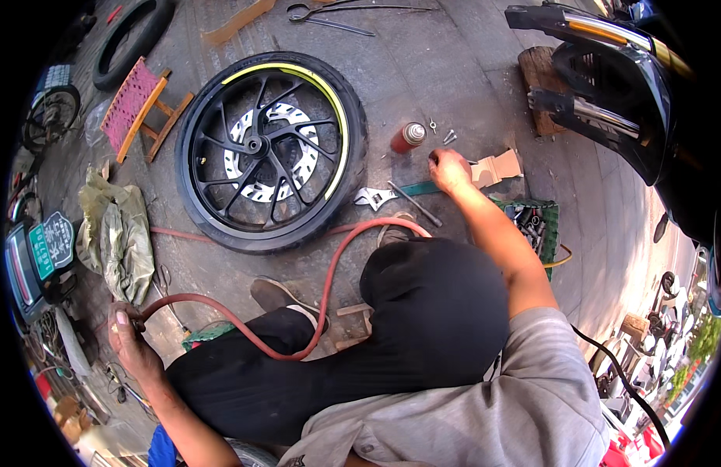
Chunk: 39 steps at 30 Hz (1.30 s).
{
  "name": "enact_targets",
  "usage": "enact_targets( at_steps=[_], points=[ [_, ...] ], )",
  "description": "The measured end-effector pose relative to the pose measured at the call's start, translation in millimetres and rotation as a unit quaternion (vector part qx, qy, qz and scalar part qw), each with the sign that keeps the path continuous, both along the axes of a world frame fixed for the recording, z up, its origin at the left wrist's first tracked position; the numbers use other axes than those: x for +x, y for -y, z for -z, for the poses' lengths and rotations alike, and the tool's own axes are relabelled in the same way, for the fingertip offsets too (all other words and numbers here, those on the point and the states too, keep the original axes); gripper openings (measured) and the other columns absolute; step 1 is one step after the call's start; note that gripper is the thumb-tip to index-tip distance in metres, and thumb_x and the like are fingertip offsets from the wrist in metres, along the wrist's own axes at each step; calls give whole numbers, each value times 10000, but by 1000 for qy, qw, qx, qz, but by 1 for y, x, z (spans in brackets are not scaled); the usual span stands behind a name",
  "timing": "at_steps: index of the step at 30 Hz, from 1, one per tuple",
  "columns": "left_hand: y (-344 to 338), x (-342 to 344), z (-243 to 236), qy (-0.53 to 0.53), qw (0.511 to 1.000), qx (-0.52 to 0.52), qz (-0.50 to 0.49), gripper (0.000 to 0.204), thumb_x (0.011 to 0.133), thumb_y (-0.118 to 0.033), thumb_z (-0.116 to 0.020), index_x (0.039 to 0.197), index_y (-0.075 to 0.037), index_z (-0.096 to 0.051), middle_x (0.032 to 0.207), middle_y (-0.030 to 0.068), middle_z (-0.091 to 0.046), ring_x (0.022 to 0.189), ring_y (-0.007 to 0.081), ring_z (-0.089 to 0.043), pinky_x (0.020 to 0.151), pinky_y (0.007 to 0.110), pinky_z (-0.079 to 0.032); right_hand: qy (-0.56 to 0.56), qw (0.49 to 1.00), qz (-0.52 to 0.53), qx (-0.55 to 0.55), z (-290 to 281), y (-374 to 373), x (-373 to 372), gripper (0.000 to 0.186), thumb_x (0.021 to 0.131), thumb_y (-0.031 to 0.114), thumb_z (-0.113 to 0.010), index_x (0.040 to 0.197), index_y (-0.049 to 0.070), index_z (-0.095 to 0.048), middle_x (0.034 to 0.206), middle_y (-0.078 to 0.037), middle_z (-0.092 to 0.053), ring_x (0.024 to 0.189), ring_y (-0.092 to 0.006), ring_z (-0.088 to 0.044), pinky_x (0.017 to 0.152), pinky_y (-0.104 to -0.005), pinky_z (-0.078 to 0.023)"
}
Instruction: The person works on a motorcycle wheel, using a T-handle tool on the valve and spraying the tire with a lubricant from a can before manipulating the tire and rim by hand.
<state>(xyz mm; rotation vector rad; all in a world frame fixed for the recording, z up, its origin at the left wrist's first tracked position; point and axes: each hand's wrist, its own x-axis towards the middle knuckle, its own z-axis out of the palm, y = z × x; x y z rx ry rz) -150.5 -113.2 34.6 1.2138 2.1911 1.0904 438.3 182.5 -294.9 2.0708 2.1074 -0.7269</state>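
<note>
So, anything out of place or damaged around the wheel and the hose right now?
Nothing looks damaged. The wheel lies flat on the pavement, tyre on. The red hose loops loosely from the left hand over the leg. An adjustable wrench, small bolts and a spray can lie scattered near the right hand.

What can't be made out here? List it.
Head view only:
- What the right hand pinches: too small, covered by its fingers.
- End of the red hose: enclosed by the left hand.
- Green crate contents: partly behind the forearm.
- Scooter: cut off by the picture's rim.
</note>
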Motion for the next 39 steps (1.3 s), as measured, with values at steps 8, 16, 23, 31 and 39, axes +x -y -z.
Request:
enact_targets(
  at_steps=[8, 16, 23, 31, 39],
  points=[
    [-32, 5, 26, -12, 996, -86, 10, 431, 1174, -431, -530, 1116, -23, -655, 909, -10, -513, 772, 77, -413, 698, 262, -333, 64, 989, -91, 94, 68, -95, 0, 342, 992, 267, -780, 1288, 111, -711, 1276, -202, -706, 1178, -426, -718, 973, -525, -603],
    [-52, 21, 23, -20, 990, -125, 56, 434, 1158, -424, -552, 1032, -19, -647, 891, -26, -482, 781, 82, -376, 707, 279, -289, 3, 994, 28, 108, 87, -98, 1, 281, 966, 226, -791, 1190, 74, -715, 1177, -233, -734, 1086, -457, -737, 929, -537, -604],
    [-58, 49, 4, -22, 991, -103, 80, 415, 1133, -399, -582, 1034, 0, -639, 930, -14, -518, 806, 86, -390, 724, 285, -293, -141, 942, 273, 133, 85, -5, 50, 193, 914, 113, -663, 1076, 15, -698, 1117, -236, -695, 981, -461, -695, 926, -538, -560],
    [-39, 57, -1, -24, 993, -106, 40, 362, 1155, -345, -566, 1015, -26, -667, 884, -24, -527, 782, 86, -424, 725, 279, -350, -32, 972, -203, 114, 44, 54, -79, 617, 950, 130, -665, 1560, 152, -578, 1394, -225, -642, 930, -428, -775, 817, -521, -638],
    [-29, 37, -28, -17, 985, -170, 24, 397, 1119, -367, -650, 946, -11, -695, 862, -3, -601, 818, 114, -532, 764, 304, -449, 89, 964, -200, 154, 86, 27, -97, 346, 1004, 136, -604, 1349, 118, -604, 1262, -148, -637, 831, -320, -794, 701, -459, -663]
  ],
)
